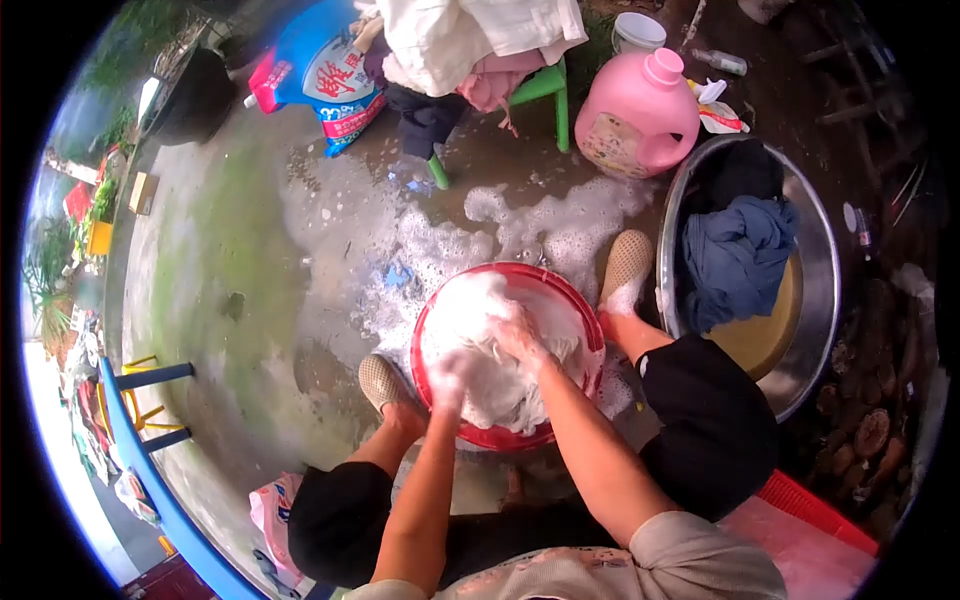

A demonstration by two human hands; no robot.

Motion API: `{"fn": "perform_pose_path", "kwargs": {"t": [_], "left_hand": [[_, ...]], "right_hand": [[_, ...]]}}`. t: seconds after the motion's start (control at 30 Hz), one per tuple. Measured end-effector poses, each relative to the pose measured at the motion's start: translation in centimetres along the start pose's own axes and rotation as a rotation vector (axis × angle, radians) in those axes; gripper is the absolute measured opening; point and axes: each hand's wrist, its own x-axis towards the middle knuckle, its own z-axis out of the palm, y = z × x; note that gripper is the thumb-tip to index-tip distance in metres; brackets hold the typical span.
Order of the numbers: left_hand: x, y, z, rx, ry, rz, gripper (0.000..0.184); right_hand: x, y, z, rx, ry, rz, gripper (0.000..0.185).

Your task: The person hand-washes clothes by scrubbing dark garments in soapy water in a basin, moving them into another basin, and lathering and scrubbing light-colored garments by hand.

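Observation:
A red basin (597,372) full of white suds stands on the wet ground between my feet, with soaked white cloth (520,385) in it. My left hand (453,372) is in the foam on the basin's left side, against the cloth; suds and blur hide its fingers. Farther in, my right hand (512,332) is closed on the cloth, its fingers partly covered by foam. Spilled suds (440,240) spread over the concrete beyond the basin.
To the right stands a large metal tub (822,330) with dark blue clothing (740,255) in brownish water. A pink jug (640,105), a green stool (560,110) heaped with clothes and a blue detergent bag (330,65) are ahead. A blue bench (165,490) lies left.

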Motion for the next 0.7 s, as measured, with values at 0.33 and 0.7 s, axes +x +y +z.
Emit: {"fn": "perform_pose_path", "kwargs": {"t": [0.33, 0.7], "left_hand": [[-3.8, 10.1, -2.5, 0.233, -0.086, 0.504, 0.039], [-20.0, 7.3, 10.1, 0.425, 0.213, 0.663, 0.030]], "right_hand": [[-8.3, -8.2, -0.4, -0.032, 0.183, -0.121, 0.054], [-10.9, 2.6, 1.5, 1.280, -0.148, 0.323, 0.047]]}}
